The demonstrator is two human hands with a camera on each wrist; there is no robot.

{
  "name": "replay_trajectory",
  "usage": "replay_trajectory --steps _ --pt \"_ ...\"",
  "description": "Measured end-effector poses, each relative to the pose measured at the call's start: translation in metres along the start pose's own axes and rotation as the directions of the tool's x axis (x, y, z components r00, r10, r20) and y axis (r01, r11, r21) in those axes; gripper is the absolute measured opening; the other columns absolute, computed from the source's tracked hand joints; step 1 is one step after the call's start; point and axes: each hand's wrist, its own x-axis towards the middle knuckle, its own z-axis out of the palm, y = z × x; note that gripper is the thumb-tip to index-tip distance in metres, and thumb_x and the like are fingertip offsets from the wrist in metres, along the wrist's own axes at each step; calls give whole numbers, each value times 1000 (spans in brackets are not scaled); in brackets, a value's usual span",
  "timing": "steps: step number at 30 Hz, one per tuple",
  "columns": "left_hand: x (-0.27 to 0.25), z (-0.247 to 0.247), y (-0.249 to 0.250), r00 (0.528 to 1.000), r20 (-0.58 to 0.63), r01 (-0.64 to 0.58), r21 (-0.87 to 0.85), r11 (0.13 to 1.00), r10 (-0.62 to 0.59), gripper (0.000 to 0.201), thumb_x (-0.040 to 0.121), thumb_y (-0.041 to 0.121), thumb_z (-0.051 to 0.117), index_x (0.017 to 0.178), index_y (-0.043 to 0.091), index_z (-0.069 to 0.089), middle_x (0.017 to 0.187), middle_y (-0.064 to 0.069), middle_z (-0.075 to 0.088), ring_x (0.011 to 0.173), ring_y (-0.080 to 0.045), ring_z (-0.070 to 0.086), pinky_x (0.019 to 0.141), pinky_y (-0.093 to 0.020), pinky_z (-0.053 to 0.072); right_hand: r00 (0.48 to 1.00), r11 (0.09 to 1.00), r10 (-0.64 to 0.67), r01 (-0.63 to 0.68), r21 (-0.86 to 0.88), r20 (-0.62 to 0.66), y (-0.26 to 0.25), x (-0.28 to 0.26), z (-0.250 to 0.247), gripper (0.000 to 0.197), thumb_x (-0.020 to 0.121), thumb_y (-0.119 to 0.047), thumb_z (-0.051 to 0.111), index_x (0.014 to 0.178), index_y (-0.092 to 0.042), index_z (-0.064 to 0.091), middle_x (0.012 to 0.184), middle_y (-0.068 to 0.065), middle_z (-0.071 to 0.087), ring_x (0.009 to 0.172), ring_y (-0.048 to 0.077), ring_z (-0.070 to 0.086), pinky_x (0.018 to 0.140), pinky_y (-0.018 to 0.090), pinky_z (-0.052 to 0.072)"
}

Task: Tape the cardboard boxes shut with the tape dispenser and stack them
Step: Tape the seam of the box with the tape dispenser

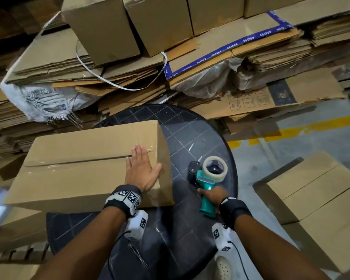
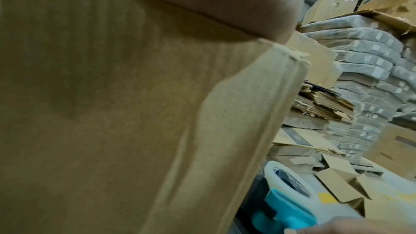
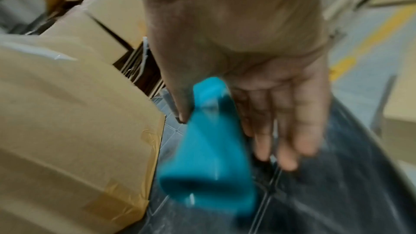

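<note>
Left hand (image 1: 141, 171) flat on the cardboard box (image 1: 85, 168); right hand (image 1: 211, 196) at the tape dispenser (image 1: 206, 178).

Fingers straight and together, the left hand presses palm-down on the box's top at its right end, across the flap seam, where glossy clear tape shows. This plain brown corrugated box lies on the left part of a round, dark worktop (image 1: 190, 138) with a moulded grid pattern. Just right of the box, the dispenser rests on the worktop: a teal plastic handle, a black head and a translucent roll of tape (image 1: 215, 167). The right hand meets the handle, thumb on one side; in the blurred right wrist view its fingers (image 3: 290, 131) look loosely extended beside the handle rather than wrapped round it. Behind the box lie stacks of flattened cardboard (image 1: 109, 77).
</note>
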Motion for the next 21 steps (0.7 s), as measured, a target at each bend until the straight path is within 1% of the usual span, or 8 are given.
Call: replay_trajectory --steps 4,6,8,10,13,16,19,21 --pt "0 0 -1 1000 -3 -15 1 1000 15 100 80 66 11 158 6 -8 166 -12 -16 153 -24 -15 124 -48 -5 991 980 10 -36 -194 -132 -32 -27 -19 63 89 -59 58 122 -6 63 128 17 63 119 36 60 95 36 48" --pt "1 -2 -1 1000 -6 -21 -10 1000 21 96 86 66 13 158 6 -8 166 -13 -16 153 -25 -15 123 -49 -5 976 986 -50 15 -163 -213 -58 -39 -23 48 94 -44 58 112 -1 65 122 22 65 118 39 60 93 36 49" --pt "-1 -4 -2 998 -28 -50 -47 998 49 93 94 70 14 159 7 -8 166 -12 -16 153 -25 -16 122 -47 -8 954 994 -110 104 -37 -280 -88 -43 -21 34 94 -34 57 90 -1 66 104 25 68 102 37 64 77 31 43" --pt "-3 -7 -8 994 -52 -102 -97 990 97 91 97 70 17 159 9 -6 166 -10 -15 153 -23 -16 122 -45 -9 937 963 -134 200 180 -321 -117 -45 -12 39 90 -38 61 75 -2 66 86 23 68 83 34 63 72 34 41" --pt "-4 -14 -28 976 -85 -209 -108 972 200 84 98 67 20 160 14 0 167 -4 -11 154 -19 -13 123 -43 -5 940 797 -87 265 543 -331 -150 -42 6 46 84 -52 63 66 -10 67 69 12 69 59 22 56 58 34 41" --pt "-1 -24 -55 948 -53 -315 7 949 315 80 99 65 18 161 16 0 168 -2 -9 153 -16 -13 123 -41 -6 960 691 -92 252 677 -264 -175 -46 20 36 95 -37 63 65 -18 55 59 0 53 44 11 43 42 23 31" --pt "3 -32 -77 911 -12 -408 113 906 412 91 89 73 -1 161 18 -1 167 0 -10 153 -15 -15 120 -39 -10 941 778 -34 236 582 -336 -187 -51 32 27 91 -26 66 68 -15 57 67 5 57 57 19 49 55 28 40" --pt "5 -33 -88 888 -3 -454 150 878 460 103 79 77 -17 161 17 0 167 -1 -9 153 -16 -14 120 -40 -11 868 871 3 241 427 -497 -192 -62 39 25 92 -21 60 68 -16 59 76 8 62 69 28 53 66 31 43"
